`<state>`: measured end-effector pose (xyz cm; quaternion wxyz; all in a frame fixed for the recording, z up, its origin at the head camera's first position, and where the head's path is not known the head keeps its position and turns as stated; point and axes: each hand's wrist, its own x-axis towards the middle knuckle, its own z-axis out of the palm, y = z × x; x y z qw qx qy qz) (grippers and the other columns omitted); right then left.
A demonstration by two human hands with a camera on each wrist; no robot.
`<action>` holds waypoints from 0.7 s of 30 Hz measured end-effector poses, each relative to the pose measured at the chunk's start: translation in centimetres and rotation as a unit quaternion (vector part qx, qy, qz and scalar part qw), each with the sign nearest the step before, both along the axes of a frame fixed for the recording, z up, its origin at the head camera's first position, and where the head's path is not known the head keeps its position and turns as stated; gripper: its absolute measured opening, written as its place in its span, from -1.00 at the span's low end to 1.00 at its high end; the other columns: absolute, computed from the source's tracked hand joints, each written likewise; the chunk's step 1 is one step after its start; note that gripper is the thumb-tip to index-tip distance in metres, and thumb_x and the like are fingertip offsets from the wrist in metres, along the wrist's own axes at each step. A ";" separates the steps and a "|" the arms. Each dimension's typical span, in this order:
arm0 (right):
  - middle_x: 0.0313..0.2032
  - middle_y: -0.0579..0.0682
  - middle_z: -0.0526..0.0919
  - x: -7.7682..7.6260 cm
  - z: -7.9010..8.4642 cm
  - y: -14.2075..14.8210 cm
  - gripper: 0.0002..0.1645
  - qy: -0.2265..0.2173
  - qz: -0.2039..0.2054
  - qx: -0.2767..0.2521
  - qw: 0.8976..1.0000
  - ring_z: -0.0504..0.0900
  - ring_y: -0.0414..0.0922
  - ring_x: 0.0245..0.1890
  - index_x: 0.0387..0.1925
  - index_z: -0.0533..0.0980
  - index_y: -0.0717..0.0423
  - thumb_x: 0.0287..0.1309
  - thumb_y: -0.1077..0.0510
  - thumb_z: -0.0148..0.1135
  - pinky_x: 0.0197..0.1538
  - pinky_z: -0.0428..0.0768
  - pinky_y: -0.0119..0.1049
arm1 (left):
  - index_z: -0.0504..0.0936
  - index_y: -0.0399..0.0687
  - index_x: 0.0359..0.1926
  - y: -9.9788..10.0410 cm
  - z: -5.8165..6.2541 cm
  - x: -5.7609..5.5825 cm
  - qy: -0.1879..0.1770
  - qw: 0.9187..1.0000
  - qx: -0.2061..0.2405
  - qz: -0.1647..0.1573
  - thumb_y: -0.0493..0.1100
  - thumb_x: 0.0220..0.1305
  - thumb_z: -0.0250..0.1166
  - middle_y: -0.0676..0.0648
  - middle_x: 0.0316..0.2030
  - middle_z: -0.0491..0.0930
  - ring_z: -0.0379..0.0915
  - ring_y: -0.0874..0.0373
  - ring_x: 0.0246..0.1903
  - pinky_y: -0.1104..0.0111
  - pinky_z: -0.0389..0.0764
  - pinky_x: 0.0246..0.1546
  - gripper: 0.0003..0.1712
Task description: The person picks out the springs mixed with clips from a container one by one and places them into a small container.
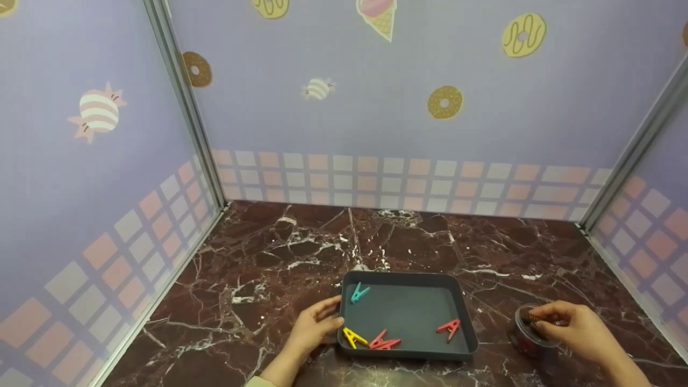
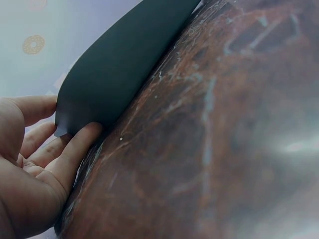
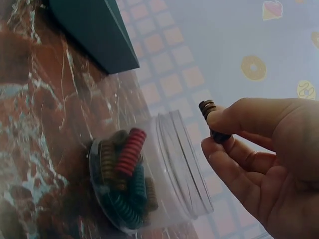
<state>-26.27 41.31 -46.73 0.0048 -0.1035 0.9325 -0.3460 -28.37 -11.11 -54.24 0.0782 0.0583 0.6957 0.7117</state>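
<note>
My right hand [image 1: 580, 329] pinches a dark brown coil spring [image 3: 208, 107] between thumb and fingertips, just outside the mouth of a clear plastic jar [image 1: 521, 339]. Inside that jar, the right wrist view shows several coil springs, among them a red spring [image 3: 131, 152], a teal spring [image 3: 138, 186] and a brown spring [image 3: 106, 162]. My left hand [image 1: 312, 327] touches the outer left wall of a dark grey tray [image 1: 468, 328], its fingers loosely extended. In the tray lie a teal clothespin [image 1: 359, 293], a yellow clothespin [image 1: 355, 338] and red clothespins [image 1: 384, 342], one lying apart on the right.
The tray and jar stand on a dark red marbled tabletop [image 1: 269, 258], the jar to the tray's right. Patterned panels [image 1: 376, 123] enclose the table at the back and both sides, with metal posts [image 1: 188, 107] at the corners.
</note>
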 end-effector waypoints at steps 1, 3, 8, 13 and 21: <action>-0.06 0.21 0.77 0.0 -0.1 0.0 -0.70 0.002 -0.001 0.009 1.000 0.68 -0.41 -0.32 -0.01 0.69 0.20 0.28 0.14 0.40 -0.31 0.70 -0.43 | 0.34 -0.40 0.45 0.0 0.0 0.0 0.000 1.000 0.002 -0.001 -0.28 0.32 0.32 -0.52 0.39 0.35 0.43 -0.34 0.35 0.06 0.80 -0.09 -0.27; -0.09 0.16 0.78 0.0 -0.2 0.0 -0.74 0.009 -0.010 0.026 1.000 0.66 -0.45 -0.31 -0.06 0.71 0.16 0.24 0.15 0.42 -0.29 0.69 -0.46 | 0.34 -0.40 0.45 0.0 0.1 0.1 0.001 1.000 0.004 -0.001 -0.28 0.32 0.32 -0.52 0.39 0.35 0.43 -0.34 0.35 0.05 0.80 -0.10 -0.27; -0.10 0.06 0.74 -0.1 -0.5 -0.2 -0.80 0.005 -0.034 0.060 0.998 0.64 -0.40 -0.27 -0.12 0.74 0.07 0.21 0.16 0.44 -0.28 0.67 -0.46 | 0.33 -0.40 0.46 0.0 0.2 0.0 0.004 1.000 -0.001 -0.008 -0.27 0.34 0.32 -0.52 0.40 0.34 0.43 -0.33 0.35 0.07 0.81 -0.14 -0.28; -0.08 0.01 0.73 -0.3 -0.7 -0.2 -0.82 0.006 -0.048 0.095 0.994 0.66 -0.27 -0.23 -0.14 0.75 0.00 0.21 0.15 0.44 -0.28 0.62 -0.42 | 0.32 -0.39 0.47 -0.1 0.1 -0.1 0.004 1.000 -0.008 -0.013 -0.25 0.37 0.31 -0.51 0.41 0.33 0.43 -0.33 0.35 0.07 0.81 -0.16 -0.28; -0.08 0.01 0.74 -0.1 -1.0 -0.5 -0.87 0.034 -0.062 0.090 0.993 0.72 0.04 -0.10 -0.15 0.75 -0.06 0.27 0.11 0.39 -0.17 0.73 -0.13 | 0.32 -0.41 0.46 -0.1 0.0 -0.1 0.007 1.000 -0.001 -0.012 -0.27 0.35 0.31 -0.53 0.39 0.34 0.44 -0.34 0.35 0.06 0.80 -0.12 -0.28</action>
